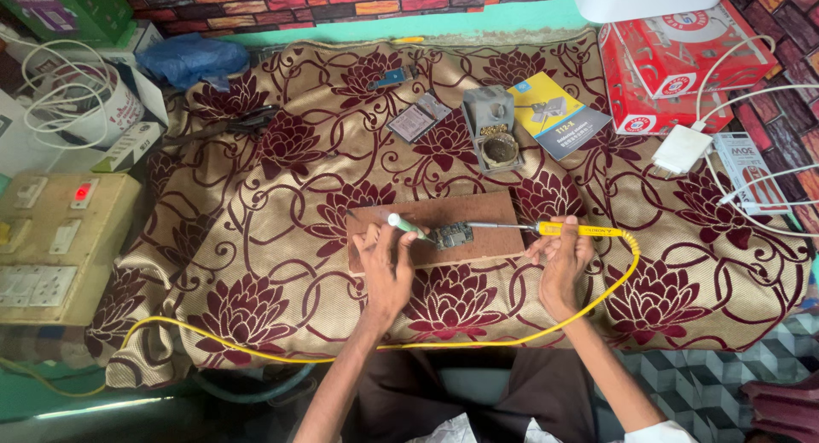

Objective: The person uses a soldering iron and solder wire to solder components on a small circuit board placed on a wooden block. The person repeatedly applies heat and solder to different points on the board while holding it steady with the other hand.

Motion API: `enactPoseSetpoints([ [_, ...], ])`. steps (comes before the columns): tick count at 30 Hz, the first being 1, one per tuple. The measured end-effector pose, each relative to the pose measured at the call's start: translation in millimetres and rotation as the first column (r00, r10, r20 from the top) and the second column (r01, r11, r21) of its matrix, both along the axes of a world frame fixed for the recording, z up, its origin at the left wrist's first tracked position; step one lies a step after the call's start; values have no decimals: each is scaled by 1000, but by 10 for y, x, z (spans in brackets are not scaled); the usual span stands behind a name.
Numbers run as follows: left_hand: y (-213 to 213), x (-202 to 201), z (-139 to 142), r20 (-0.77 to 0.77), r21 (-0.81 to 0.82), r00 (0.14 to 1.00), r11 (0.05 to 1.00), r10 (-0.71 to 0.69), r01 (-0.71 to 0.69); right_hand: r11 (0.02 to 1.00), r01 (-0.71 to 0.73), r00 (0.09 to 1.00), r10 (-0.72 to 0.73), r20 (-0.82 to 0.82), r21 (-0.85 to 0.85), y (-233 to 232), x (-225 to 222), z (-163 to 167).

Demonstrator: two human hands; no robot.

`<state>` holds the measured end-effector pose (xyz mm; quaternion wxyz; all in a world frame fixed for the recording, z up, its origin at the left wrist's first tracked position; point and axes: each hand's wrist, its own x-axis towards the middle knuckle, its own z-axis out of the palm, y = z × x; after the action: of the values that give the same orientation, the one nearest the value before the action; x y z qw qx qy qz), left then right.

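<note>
A small circuit board [453, 235] lies on a brown wooden board [486, 213] in the middle of the floral cloth. My left hand [386, 264] grips a green-handled tool [408, 226] whose tip points at the circuit board's left side. My right hand [563, 257] holds a yellow soldering iron [582, 230] by its handle. The iron's metal tip reaches left to the circuit board's right edge. Its yellow cable [597, 302] loops down and across my lap to the left.
A grey soldering stand [493, 127] with a brass-wool cup, a blue-yellow booklet [559, 112] and a small board [418, 119] lie beyond the wooden board. Red boxes [674, 63] and a white charger [681, 149] sit right. A switchboard [51, 238] with a red light stands left.
</note>
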<state>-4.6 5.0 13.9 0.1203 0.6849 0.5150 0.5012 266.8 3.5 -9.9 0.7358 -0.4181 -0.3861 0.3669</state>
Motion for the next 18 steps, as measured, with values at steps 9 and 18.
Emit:
enactPoseSetpoints([
  [9, 41, -2, -89, 39, 4, 999, 1000, 5, -5, 1000, -1, 999, 2, -34, 17, 5, -5, 3],
  [18, -15, -5, 16, 40, -18, 999, 999, 32, -31, 999, 16, 1000, -16, -13, -30, 11, -34, 29],
])
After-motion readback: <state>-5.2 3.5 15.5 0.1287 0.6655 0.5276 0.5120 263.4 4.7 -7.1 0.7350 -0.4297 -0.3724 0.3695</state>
